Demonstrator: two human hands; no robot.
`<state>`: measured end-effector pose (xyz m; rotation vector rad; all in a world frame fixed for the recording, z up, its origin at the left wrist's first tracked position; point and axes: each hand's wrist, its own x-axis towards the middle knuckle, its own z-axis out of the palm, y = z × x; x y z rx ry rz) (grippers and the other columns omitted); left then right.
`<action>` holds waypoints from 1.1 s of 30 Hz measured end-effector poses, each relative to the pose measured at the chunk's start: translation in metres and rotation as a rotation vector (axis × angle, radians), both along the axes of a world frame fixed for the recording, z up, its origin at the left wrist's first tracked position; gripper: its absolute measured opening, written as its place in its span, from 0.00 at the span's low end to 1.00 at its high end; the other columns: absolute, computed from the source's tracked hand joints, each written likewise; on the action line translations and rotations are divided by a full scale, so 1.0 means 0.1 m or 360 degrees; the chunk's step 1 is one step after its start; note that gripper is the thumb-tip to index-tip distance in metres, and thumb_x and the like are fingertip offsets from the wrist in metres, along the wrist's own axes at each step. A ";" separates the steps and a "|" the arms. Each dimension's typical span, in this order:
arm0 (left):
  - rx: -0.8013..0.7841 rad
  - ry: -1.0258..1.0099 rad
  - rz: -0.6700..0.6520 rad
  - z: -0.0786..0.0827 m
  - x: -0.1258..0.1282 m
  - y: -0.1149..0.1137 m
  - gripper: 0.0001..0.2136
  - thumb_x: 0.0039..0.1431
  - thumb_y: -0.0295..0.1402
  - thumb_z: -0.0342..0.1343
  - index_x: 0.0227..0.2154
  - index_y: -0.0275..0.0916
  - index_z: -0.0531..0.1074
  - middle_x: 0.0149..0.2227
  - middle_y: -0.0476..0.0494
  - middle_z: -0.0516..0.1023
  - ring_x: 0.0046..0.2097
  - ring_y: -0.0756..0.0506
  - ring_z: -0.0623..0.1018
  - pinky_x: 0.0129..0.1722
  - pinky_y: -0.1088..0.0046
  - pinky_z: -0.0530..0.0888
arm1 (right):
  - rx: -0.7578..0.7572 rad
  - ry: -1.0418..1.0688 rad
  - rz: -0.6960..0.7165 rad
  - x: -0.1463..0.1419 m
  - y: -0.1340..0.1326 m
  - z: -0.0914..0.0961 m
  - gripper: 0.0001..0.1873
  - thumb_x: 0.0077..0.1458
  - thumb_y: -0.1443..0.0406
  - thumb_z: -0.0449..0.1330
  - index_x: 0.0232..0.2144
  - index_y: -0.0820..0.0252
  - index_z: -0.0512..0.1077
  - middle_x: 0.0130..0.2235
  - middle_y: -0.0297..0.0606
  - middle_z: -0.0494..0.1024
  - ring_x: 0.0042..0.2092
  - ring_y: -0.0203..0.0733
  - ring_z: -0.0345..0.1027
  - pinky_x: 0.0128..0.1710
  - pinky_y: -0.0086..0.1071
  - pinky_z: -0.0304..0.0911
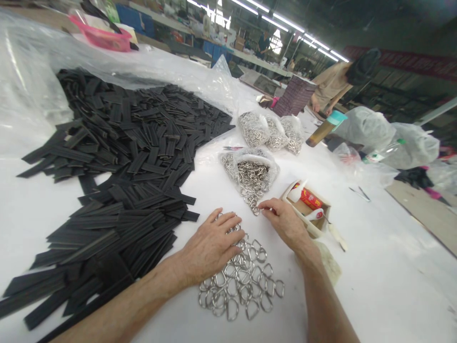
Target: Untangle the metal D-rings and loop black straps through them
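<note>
My left hand (214,245) lies palm down with its fingers spread over the upper edge of a loose pile of silver metal D-rings (244,276). Some rings show between and beyond its fingers. My right hand (283,221) has thumb and forefinger pinched at a D-ring (255,210), at the tip of the trail spilling from an open clear plastic bag (273,174) full of rings. A large heap of short black strips (143,138) covers the table to the left, with longer stacked strips nearer me.
Three more bags of rings (253,131) stand behind the open one. At right are a cardboard box (321,228) with a red packet, small scissors (360,194) and a teal-lidded bottle (326,128). A pink basket (102,35) sits far left. Another person (332,83) works across the table.
</note>
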<state>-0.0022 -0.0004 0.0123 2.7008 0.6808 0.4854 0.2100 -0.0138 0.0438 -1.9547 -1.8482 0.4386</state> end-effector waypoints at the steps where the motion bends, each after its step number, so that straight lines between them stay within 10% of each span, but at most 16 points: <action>1: 0.0000 -0.0001 0.0000 0.00 0.00 0.00 0.08 0.61 0.34 0.53 0.43 0.41 0.69 0.52 0.42 0.69 0.56 0.39 0.65 0.58 0.50 0.55 | -0.0032 -0.0009 0.0011 -0.01 0.00 0.00 0.12 0.53 0.70 0.53 0.34 0.56 0.75 0.36 0.36 0.77 0.40 0.41 0.68 0.42 0.34 0.60; 17: -0.0014 0.0007 0.0128 0.00 0.01 -0.02 0.19 0.60 0.36 0.54 0.52 0.39 0.61 0.60 0.39 0.63 0.62 0.39 0.59 0.61 0.53 0.54 | -0.0671 0.0396 0.0612 -0.17 -0.15 0.22 0.16 0.52 0.73 0.51 0.37 0.56 0.75 0.39 0.32 0.78 0.40 0.38 0.69 0.44 0.33 0.61; 24: 0.0061 0.0066 0.0116 -0.06 0.01 -0.01 0.16 0.61 0.41 0.52 0.49 0.42 0.66 0.59 0.42 0.64 0.61 0.37 0.60 0.60 0.51 0.54 | -0.0125 0.0094 -0.0066 -0.07 0.00 0.05 0.14 0.55 0.69 0.51 0.40 0.56 0.74 0.41 0.37 0.78 0.43 0.42 0.69 0.46 0.37 0.60; 33: 0.0063 0.0090 0.0108 -0.06 0.01 -0.01 0.16 0.61 0.41 0.52 0.49 0.41 0.65 0.59 0.41 0.64 0.61 0.36 0.60 0.60 0.51 0.54 | -0.0258 0.0020 0.0002 -0.11 0.01 0.02 0.09 0.50 0.71 0.54 0.29 0.57 0.73 0.31 0.33 0.76 0.35 0.39 0.68 0.37 0.31 0.59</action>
